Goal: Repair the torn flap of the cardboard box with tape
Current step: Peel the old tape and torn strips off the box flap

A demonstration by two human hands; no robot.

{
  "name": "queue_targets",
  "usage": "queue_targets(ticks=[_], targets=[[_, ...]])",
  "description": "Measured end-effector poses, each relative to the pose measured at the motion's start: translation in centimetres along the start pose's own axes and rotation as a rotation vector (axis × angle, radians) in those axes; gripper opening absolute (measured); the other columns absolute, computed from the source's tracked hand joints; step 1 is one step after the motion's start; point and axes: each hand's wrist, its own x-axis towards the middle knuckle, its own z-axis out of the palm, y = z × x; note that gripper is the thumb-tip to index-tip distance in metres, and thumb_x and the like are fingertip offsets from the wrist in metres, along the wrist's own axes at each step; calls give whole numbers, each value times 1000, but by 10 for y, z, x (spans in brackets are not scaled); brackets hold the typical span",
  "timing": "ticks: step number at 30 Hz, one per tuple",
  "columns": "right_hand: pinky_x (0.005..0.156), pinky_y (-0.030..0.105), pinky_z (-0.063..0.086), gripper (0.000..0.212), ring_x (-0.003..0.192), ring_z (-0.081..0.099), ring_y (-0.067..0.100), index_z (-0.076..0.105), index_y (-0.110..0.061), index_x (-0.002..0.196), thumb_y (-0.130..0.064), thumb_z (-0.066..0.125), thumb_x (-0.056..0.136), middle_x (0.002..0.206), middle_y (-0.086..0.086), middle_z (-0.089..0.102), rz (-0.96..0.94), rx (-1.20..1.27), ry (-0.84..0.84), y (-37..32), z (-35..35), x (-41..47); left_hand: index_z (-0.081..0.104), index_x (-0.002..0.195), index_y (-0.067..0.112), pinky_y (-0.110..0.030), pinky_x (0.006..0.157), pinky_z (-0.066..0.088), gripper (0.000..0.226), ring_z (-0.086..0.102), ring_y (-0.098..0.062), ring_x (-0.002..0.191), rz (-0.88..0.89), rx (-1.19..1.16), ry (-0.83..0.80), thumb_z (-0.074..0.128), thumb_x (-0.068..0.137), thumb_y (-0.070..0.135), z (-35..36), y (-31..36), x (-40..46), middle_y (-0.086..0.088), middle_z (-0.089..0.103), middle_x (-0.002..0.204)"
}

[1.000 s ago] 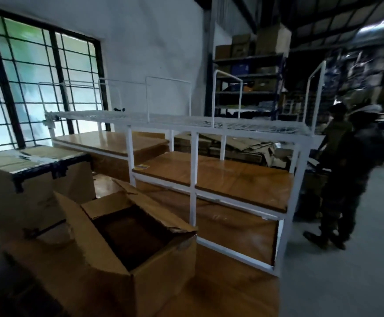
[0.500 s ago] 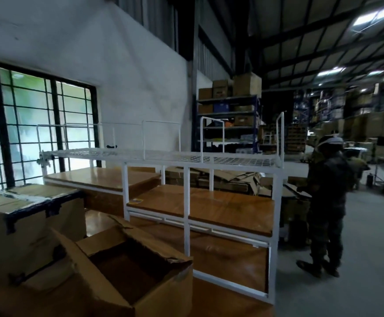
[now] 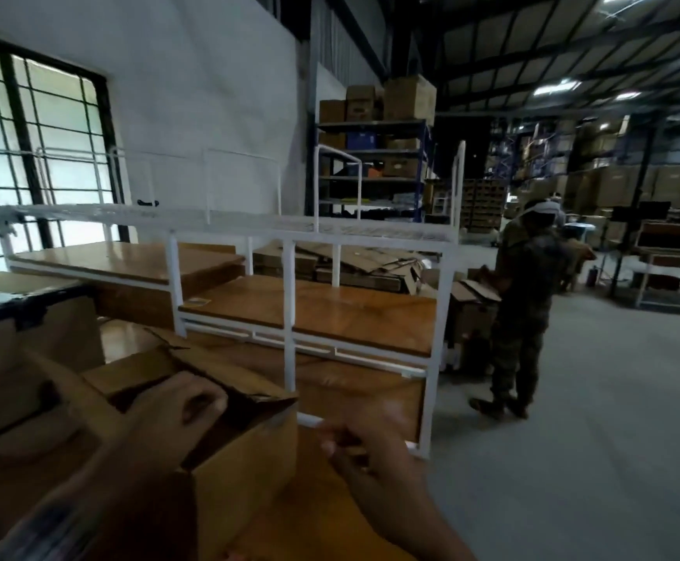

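Reaching in from the lower edge, the left hand (image 3: 176, 410) hangs over the open top of the cardboard box (image 3: 245, 463), fingers curled loosely inward, holding nothing that shows. Whether it touches the torn flap (image 3: 225, 370) just beyond its knuckles cannot be told. The right hand (image 3: 360, 443) is blurred, just right of the box's near corner, fingers bent; whether it grips anything cannot be told.

Count: two hands, one open box under them, one taller box (image 3: 35, 338) with dark tape left of the left hand, touching or nearly touching the open one. The open box sits on a wooden surface (image 3: 318, 516) that runs beneath both wrists.

Beyond the hands stands a white metal frame (image 3: 290, 309) carrying wooden shelves. Its lower right post is close past the right hand. Right of that hand lies open grey floor (image 3: 593, 439), where one person (image 3: 526, 313) stands well apart, handling cardboard. Storage racks (image 3: 375, 155) stacked with cartons rise far behind.
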Motion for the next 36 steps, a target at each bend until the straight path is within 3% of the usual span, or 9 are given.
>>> queue_targets(ticks=[7, 9, 13, 15, 18, 22, 27, 33, 36], targets=[[88, 14, 52, 26, 102, 64, -5, 67, -43, 109, -20, 56, 109, 107, -23, 68, 175, -179, -305, 71, 90, 76, 65, 123, 27, -31, 92, 52, 25, 59, -10, 103, -255, 113, -322, 47, 109, 36, 123, -99, 55, 6, 61, 116], [87, 18, 52, 23, 101, 64, 3, 69, -32, 120, -20, 53, 110, 113, -14, 69, 200, -257, -340, 97, 120, 112, 65, 113, 25, -36, 92, 55, 24, 61, -12, 99, -341, 95, -421, 43, 108, 34, 149, -127, 72, 3, 64, 112], [75, 21, 50, 20, 84, 56, 3, 60, -33, 110, -19, 45, 110, 99, -11, 59, 208, -440, -405, 143, 171, 177, 64, 107, 25, -41, 93, 56, 34, 63, -18, 96, -491, -4, -650, 37, 104, 46, 192, -165, 103, 0, 64, 109], [81, 34, 55, 27, 100, 64, 19, 60, -26, 128, -17, 44, 109, 119, 1, 63, 250, -528, -416, 160, 186, 208, 66, 111, 22, -45, 97, 56, 44, 64, -25, 100, -556, -29, -721, 37, 95, 50, 209, -172, 120, -5, 64, 116], [81, 40, 53, 37, 114, 66, 34, 53, -21, 144, -18, 42, 110, 134, 11, 65, 277, -635, -451, 184, 190, 244, 62, 138, 21, -44, 106, 53, 65, 63, -31, 117, -637, -88, -730, 36, 87, 51, 228, -169, 141, -10, 61, 138], [101, 42, 54, 38, 120, 63, 27, 51, -30, 150, -29, 40, 113, 138, 3, 63, 287, -626, -415, 211, 173, 273, 37, 160, 25, -48, 115, 45, 77, 52, -37, 136, -761, -213, -679, 35, 90, 57, 249, -170, 158, -12, 46, 158], [81, 23, 43, 22, 100, 60, 10, 67, -19, 125, -26, 55, 109, 116, 1, 69, 232, -457, -311, 249, 158, 287, 20, 167, 13, -48, 121, 38, 82, 42, -39, 147, -935, -269, -632, 36, 101, 60, 275, -187, 173, -16, 33, 167], [80, 22, 49, 12, 90, 63, 2, 67, -30, 110, -26, 55, 109, 101, -15, 65, 155, -334, -403, 276, 147, 300, 32, 164, 16, -45, 125, 31, 69, 37, -35, 152, -1038, -274, -573, 47, 107, 51, 284, -204, 180, -14, 33, 169], [86, 27, 53, 20, 96, 64, 3, 66, -32, 122, -25, 51, 110, 107, -16, 65, 113, -273, -438, 286, 144, 303, 44, 159, 17, -42, 118, 38, 66, 46, -32, 145, -1077, -347, -554, 46, 106, 57, 280, -214, 179, -11, 44, 163]])
